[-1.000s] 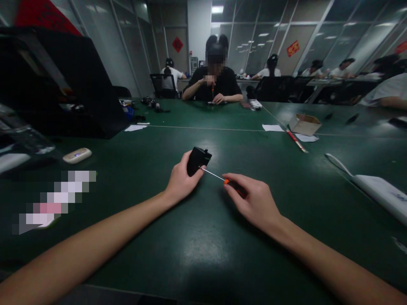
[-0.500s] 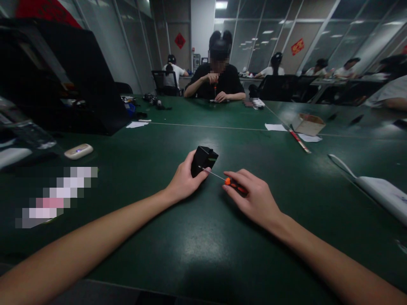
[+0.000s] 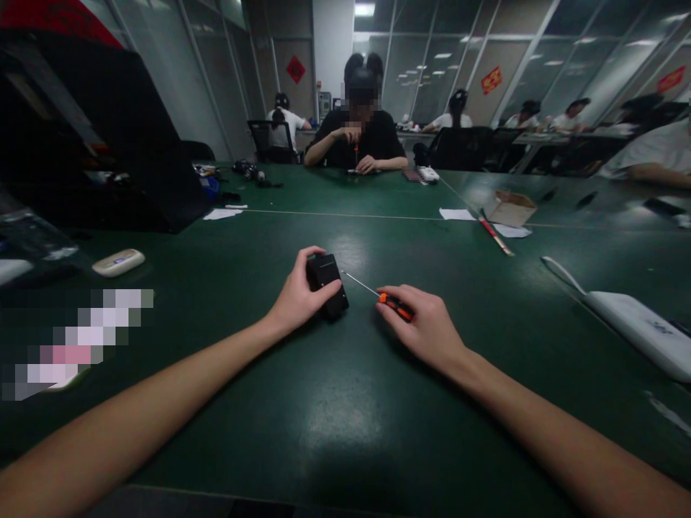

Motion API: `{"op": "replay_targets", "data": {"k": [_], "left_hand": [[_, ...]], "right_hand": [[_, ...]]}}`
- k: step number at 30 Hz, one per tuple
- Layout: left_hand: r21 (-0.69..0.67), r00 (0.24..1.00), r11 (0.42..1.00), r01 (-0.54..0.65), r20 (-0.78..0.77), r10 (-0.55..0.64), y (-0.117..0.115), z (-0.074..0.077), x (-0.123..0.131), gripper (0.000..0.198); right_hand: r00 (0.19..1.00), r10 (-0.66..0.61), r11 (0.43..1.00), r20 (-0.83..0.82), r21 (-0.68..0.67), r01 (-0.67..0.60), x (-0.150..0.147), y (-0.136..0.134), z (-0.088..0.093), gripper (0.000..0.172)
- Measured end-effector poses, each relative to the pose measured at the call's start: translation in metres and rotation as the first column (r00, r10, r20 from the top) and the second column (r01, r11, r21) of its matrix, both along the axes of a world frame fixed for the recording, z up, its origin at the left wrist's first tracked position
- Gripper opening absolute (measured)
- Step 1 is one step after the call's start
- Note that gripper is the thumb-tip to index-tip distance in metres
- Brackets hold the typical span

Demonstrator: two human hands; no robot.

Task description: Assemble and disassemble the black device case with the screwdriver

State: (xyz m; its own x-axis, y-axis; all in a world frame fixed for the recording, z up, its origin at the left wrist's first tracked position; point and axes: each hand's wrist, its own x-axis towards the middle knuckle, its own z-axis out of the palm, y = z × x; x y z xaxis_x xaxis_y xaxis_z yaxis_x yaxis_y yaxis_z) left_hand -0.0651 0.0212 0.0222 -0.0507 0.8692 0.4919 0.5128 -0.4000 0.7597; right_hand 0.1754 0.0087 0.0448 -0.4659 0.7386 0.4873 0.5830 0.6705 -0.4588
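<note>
A small black box-shaped device is in my left hand, thumb across its near face and fingers behind it. It is tilted just above or on the green table; I cannot tell whether it touches. My right hand is closed around the orange-and-black handle of a screwdriver. The thin metal shaft points left, and its tip ends close to the device's right side, seemingly apart from it.
At left are a beige oval case, a pixelated object and a large black stand. A white power bank-like block with a strap lies right. Beyond are a small box, a red stick and a person with a screwdriver.
My left hand has turned the black device so another face shows. The screwdriver tip, earlier at the device's face, is now off its right side. The view has shifted slightly right.
</note>
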Motion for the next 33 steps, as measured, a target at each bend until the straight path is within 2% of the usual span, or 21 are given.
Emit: {"op": "replay_targets", "data": {"k": [2, 5, 8, 12, 16, 19, 21, 25, 27, 33], "left_hand": [[-0.038, 0.998, 0.997, 0.069, -0.008, -0.069, -0.001, 0.004, -0.004, 0.055], [-0.043, 0.997, 0.999, 0.026, -0.07, -0.029, 0.0, 0.01, -0.01, 0.053], [-0.064, 0.993, 0.998, -0.027, -0.119, 0.019, 0.003, 0.013, -0.016, 0.049], [-0.145, 0.985, 0.988, -0.053, -0.171, 0.028, 0.01, 0.011, -0.024, 0.05], [-0.19, 0.988, 0.982, -0.016, -0.156, -0.014, 0.016, 0.006, -0.029, 0.046], [-0.124, 0.986, 0.989, 0.079, -0.136, -0.096, 0.016, 0.005, -0.031, 0.039], [-0.034, 0.957, 0.987, 0.155, -0.244, -0.159, 0.016, 0.005, -0.034, 0.04], [0.093, 0.8, 0.924, 0.371, -0.538, -0.267, 0.02, 0.003, -0.043, 0.045], [0.116, 0.777, 0.915, 0.387, -0.574, -0.257, 0.022, 0.002, -0.045, 0.05], [0.143, 0.793, 0.93, 0.34, -0.575, -0.201, 0.021, -0.001, -0.043, 0.06]], "right_hand": [[1.0, -0.013, 1.0, 0.014, 0.007, 0.013, 0.004, 0.006, -0.001, 0.021], [0.992, 0.003, 0.999, 0.127, 0.046, -0.009, 0.012, 0.017, -0.002, 0.027], [0.943, -0.026, 0.987, 0.332, 0.156, -0.027, 0.023, 0.027, 0.001, 0.035], [0.846, -0.114, 0.923, 0.521, 0.371, -0.104, 0.035, 0.039, 0.008, 0.034], [0.816, -0.13, 0.875, 0.563, 0.452, -0.172, 0.04, 0.043, 0.012, 0.033], [0.81, -0.118, 0.862, 0.574, 0.464, -0.204, 0.038, 0.042, 0.012, 0.032], [0.803, -0.102, 0.852, 0.587, 0.468, -0.234, 0.036, 0.04, 0.012, 0.031], [0.779, -0.071, 0.828, 0.623, 0.472, -0.303, 0.031, 0.033, 0.018, 0.031], [0.765, -0.068, 0.823, 0.641, 0.469, -0.32, 0.03, 0.029, 0.02, 0.031], [0.752, -0.075, 0.838, 0.655, 0.45, -0.308, 0.027, 0.022, 0.02, 0.033]]}}
